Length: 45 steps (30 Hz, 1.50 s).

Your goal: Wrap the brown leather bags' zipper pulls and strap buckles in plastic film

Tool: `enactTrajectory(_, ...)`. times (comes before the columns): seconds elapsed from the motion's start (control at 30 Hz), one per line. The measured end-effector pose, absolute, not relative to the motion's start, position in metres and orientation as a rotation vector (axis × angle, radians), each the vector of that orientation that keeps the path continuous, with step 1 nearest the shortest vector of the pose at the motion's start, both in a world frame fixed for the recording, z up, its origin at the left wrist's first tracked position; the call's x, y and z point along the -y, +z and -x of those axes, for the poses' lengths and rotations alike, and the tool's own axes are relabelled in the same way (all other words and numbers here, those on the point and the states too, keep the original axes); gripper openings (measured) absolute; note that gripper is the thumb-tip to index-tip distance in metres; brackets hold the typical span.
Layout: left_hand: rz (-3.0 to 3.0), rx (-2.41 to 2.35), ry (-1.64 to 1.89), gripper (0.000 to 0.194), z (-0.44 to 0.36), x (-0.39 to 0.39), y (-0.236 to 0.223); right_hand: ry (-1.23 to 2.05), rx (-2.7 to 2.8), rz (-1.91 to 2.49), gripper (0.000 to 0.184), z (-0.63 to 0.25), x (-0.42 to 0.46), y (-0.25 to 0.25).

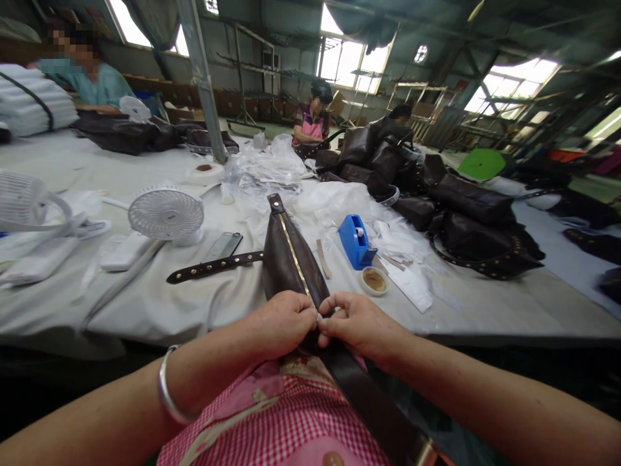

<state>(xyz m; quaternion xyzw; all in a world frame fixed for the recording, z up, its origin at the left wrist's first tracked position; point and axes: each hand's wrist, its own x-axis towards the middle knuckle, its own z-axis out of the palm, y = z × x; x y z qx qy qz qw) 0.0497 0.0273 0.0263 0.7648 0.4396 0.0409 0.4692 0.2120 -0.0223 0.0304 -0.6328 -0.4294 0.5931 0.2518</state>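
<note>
A dark brown leather bag [287,259] with a gold zipper lies lengthwise over the table's front edge, its near end in my lap. My left hand [284,321] and my right hand [358,321] meet at the bag's near end, both closed in a pinch at the zipper's end. A small pale bit shows between the fingertips; I cannot make out what it is. A studded brown strap [213,265] runs left from the bag. Another strap [369,401] hangs down across my pink checked clothing.
A blue tape dispenser [356,241] and a small round dish [374,280] sit right of the bag. A white desk fan [165,213] stands to the left. Several dark bags [473,213] are piled at right. Other people sit across the cloth-covered table [485,304].
</note>
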Motion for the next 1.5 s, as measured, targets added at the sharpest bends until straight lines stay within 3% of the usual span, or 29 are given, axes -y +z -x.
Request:
enactTrajectory(0.27,-2.116,-1.004,-0.032,0.029,-0.044,-0.036,0.044,1.583,1.440,1.733,0.005,-0.209,0.019,0.018)
enactTrajectory(0.5,-2.410,-0.964,-0.140,0.027,-0.051,-0.039,0.061,0.404,2.186,1.707,0.004,-0.203,0.023,0.024)
enactTrajectory(0.73,-2.542,-1.038,-0.166,0.028,-0.048,-0.018,0.061,-0.040,2.287,1.441,0.009,-0.200,0.028,0.006)
enactTrajectory(0.83,-2.581,-1.030,0.029,0.030,-0.036,-0.005,0.038,0.074,2.296,1.383,0.012,-0.208,0.030,0.000)
enactTrajectory(0.97,-2.725,-0.993,0.436,0.029,-0.017,0.013,0.002,0.824,2.187,1.356,0.009,-0.226,0.023,0.007)
enactTrajectory(1.03,-2.860,-0.974,0.599,0.025,-0.013,0.021,-0.009,0.986,2.102,1.340,0.005,-0.233,0.016,0.013)
enactTrajectory(1.3,-3.075,-0.967,0.721,0.011,-0.016,0.031,-0.013,0.953,2.462,1.013,0.035,-0.221,-0.012,0.041)
enactTrajectory(1.5,-3.027,-0.966,0.734,0.012,-0.011,0.030,-0.017,0.974,2.548,0.890,0.013,-0.214,-0.022,0.045)
